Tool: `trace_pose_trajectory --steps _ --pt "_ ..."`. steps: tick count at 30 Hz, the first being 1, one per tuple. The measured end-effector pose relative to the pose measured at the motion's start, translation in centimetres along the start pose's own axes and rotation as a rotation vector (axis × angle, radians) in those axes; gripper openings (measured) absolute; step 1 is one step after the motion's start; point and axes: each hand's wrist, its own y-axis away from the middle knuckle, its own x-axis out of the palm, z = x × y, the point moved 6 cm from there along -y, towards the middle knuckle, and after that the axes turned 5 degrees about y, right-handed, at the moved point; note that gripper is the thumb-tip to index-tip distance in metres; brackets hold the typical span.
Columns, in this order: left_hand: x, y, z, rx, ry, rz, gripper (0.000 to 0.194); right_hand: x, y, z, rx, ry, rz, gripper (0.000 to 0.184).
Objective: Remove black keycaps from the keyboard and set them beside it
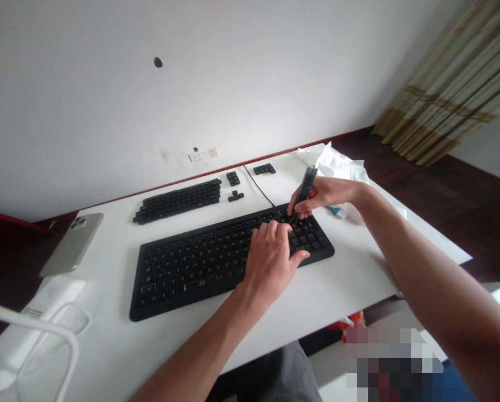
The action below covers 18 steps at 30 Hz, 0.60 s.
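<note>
1 keyboard (200, 268), 4 keycap clusters (178, 200), 1 phone (73, 243), 2 hands (270, 259)

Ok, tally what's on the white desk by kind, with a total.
Keyboard: 1
Keycap groups: 4 (large block, three small clusters)
Phone: 1
Dark tool, in the right hand: 1
White crumpled sheet: 1
Total: 8
</note>
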Motion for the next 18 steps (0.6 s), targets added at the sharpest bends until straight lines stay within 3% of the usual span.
trace_pose_trajectory --steps 9,15,18 --pt "-0.4 0.6 -1.5 -0.027 -0.126 0.016 0.039 0.7 0.1 1.0 -0.021 0.02 0.038 0.035" --pt "-0.3 1.9 -2.8 0.037 -0.239 0.006 0.061 1.4 0.2 1.6 0.006 -0.053 0.091 0.038" --pt "-0.2 2.4 -3.1 0.048 -0.285 0.008 0.062 1.5 0.4 1.9 -0.001 -0.033 0.096 0.035"
